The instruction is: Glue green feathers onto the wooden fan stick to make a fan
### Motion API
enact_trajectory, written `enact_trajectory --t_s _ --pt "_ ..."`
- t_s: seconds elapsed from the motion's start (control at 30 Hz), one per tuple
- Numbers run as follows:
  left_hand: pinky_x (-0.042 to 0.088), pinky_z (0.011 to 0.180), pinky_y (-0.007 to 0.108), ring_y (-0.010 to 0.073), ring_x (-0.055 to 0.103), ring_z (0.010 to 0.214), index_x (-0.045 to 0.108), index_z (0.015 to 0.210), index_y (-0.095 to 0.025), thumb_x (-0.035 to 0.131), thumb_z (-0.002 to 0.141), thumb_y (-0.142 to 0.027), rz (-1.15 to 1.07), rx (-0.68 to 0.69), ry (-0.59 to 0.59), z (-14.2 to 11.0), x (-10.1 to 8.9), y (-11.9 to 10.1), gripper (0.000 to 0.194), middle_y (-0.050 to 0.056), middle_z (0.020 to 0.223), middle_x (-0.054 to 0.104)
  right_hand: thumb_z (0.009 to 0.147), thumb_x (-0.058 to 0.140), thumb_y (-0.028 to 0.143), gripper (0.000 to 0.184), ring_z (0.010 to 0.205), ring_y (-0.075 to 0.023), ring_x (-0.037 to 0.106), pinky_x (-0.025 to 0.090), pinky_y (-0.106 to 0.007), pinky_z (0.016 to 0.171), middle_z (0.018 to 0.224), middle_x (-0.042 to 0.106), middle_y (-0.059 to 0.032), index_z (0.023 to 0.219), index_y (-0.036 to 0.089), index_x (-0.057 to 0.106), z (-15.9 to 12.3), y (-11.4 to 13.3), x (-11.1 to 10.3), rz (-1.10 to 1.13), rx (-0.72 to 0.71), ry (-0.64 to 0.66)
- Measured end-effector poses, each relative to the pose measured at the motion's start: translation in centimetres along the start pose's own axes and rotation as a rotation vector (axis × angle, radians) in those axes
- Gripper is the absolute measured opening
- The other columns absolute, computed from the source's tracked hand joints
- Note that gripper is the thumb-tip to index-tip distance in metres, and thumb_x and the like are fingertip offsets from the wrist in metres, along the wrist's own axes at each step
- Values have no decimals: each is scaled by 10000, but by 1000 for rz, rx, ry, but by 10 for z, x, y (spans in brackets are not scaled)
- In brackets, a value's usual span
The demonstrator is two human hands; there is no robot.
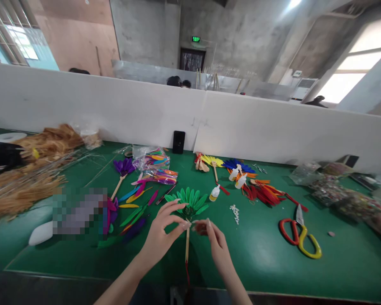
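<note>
A green feather fan (188,201) on a wooden stick lies on the green table (260,254) in front of me. My left hand (162,232) is beside it, thumb and fingers pinched together at the point where the feathers meet the stick, with the other fingers spread. My right hand (215,238) comes in from the right, its fingertips pinched close to the same spot on something tiny that I cannot make out. A red tassel hangs off the stick's near end.
Loose coloured feathers (136,203), a bag of feathers (152,163), finished fans (214,163), small glue bottles (215,192), white beads (235,212) and red-yellow scissors (300,237) lie around. Straw bundles (25,173) fill the left. A white partition (190,114) backs the table.
</note>
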State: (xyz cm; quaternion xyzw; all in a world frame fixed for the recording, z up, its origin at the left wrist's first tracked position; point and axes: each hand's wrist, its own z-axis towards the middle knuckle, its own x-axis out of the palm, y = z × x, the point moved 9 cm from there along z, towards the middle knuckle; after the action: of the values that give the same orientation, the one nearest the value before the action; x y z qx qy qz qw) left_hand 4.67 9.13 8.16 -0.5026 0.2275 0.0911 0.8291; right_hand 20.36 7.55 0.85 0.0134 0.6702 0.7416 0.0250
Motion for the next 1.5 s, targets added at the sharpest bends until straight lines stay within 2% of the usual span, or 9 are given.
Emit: enact_trajectory --t_s 0.17,0.37,0.6,0.73,0.87,0.97,1.13,1.3,1.5 --pt "350 1006 407 214 362 1239 654 786 -244 552 841 -233 47 84 -8 1 1 -10 117 2 1208 562 880 379 517 471 697 -179 604 470 -283 693 727 671 -59 793 166 680 -3 9 24 153 80 129" --pt "347 1010 402 218 368 1240 628 699 -215 528 855 -219 50 103 -17 -1 0 -14 186 14 1190 579 857 405 547 481 669 -177 607 472 -295 700 692 661 -56 786 164 687 -9 10 23 181 106 146" --pt "314 1046 424 203 262 1320 641 942 -234 421 910 -258 -47 -33 11 0 3 -4 223 18 1307 494 844 402 568 495 649 -193 607 477 -324 697 658 651 -63 751 174 687 -10 2 20 185 153 135" --pt "306 1045 453 225 245 1327 637 984 -241 461 888 -285 -46 -37 7 1 3 -4 205 29 1333 466 849 389 570 508 645 -190 607 475 -316 681 648 646 -60 750 171 687 -10 0 21 209 150 155" --pt "314 1039 450 243 273 1314 656 821 -229 544 840 -305 -32 -41 -21 3 2 -5 136 28 1309 492 838 385 596 539 626 -179 603 472 -301 651 639 646 -60 764 156 688 -9 -9 19 221 162 169" --pt "317 1037 450 246 302 1300 643 730 -219 554 835 -302 -38 -48 -32 3 1 -3 162 30 1242 554 817 400 619 548 617 -175 601 471 -293 633 645 653 -64 753 157 686 -8 -14 17 209 165 165" --pt "294 1056 446 216 222 1337 648 921 -239 472 884 -276 -67 -75 8 3 5 3 184 17 1285 518 801 401 642 561 603 -182 605 480 -315 653 630 651 -66 735 157 676 -9 -18 11 161 187 133" --pt "300 1047 470 229 195 1345 624 1033 -265 501 867 -307 -98 -117 22 2 8 6 212 11 1324 476 783 401 665 586 629 -188 613 485 -321 681 652 655 -73 771 150 680 -10 -23 1 139 205 78" --pt "303 1042 475 251 288 1307 642 764 -229 547 834 -330 -88 -143 -11 2 6 12 155 20 1247 550 794 412 644 571 644 -185 609 477 -314 660 676 652 -74 854 141 676 -8 -26 1 161 189 108"
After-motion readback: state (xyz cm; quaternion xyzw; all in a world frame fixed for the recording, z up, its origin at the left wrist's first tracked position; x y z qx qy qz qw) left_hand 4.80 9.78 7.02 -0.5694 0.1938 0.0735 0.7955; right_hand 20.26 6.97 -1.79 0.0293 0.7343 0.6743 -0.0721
